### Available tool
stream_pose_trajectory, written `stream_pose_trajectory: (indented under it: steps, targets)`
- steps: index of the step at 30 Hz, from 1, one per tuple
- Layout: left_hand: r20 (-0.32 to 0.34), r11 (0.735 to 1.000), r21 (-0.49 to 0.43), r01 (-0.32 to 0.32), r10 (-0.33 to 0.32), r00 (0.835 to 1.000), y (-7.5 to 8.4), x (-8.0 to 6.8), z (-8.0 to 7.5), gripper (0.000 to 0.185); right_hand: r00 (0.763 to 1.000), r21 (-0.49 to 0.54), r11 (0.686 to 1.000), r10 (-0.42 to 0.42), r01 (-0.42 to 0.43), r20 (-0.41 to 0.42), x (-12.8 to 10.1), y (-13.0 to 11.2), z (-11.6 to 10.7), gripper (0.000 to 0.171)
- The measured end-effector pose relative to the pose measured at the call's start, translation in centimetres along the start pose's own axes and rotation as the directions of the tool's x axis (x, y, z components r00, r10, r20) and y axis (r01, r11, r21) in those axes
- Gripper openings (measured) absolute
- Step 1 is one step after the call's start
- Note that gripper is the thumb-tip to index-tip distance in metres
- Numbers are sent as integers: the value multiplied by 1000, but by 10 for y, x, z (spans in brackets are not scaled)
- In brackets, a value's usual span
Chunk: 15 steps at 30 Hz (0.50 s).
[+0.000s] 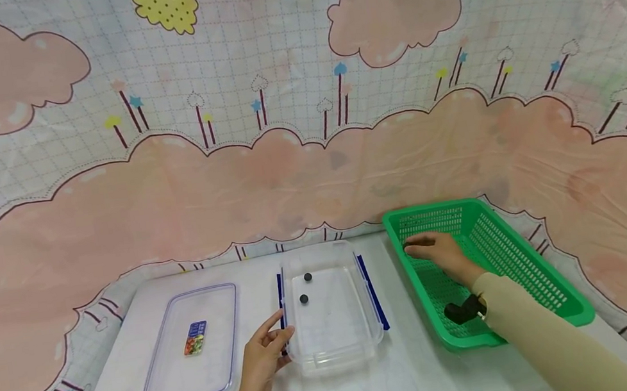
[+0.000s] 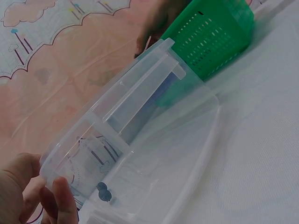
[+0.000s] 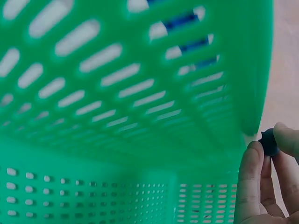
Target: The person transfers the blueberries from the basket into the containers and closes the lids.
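A clear plastic container (image 1: 346, 361) stands on the table, with two blueberries (image 1: 308, 277) lying on its floor towards the far left. My left hand (image 1: 263, 356) holds the container's left side by the near corner, thumb and fingers at the rim. Between thumb and fingertips, my right hand (image 1: 442, 255) pinches another blueberry (image 3: 269, 142). That hand is over the left rim of the green basket (image 1: 535, 254), towards its far end. In the left wrist view the right hand is partly hidden behind the basket.
To the left lies a clear lid (image 1: 163, 380) with a blue seal and a small printed label (image 1: 195, 338). Blue latches (image 1: 373, 292) stick out along the container's sides. A patterned cloth (image 1: 290, 192) hangs behind the white table (image 1: 415, 377).
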<state>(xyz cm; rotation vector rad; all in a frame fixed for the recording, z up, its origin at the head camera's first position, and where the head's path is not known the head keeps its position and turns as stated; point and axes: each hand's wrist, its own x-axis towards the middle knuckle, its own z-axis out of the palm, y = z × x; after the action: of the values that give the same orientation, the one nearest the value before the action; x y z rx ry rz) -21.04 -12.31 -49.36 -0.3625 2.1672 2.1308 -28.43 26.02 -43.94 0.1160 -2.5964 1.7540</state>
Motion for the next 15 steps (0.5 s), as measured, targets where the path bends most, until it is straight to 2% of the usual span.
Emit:
stream_pose_trajectory:
  steps: [4, 15]
  targets:
    - [-3, 1000, 1, 3, -3, 1000, 0, 0, 0, 55, 1000, 36, 999, -3, 3, 3, -3, -6, 4, 44]
    - [5, 1000, -4, 3, -3, 1000, 1, 0, 1, 53, 1000, -11, 1000, 14, -14, -5, 0, -16, 19, 44]
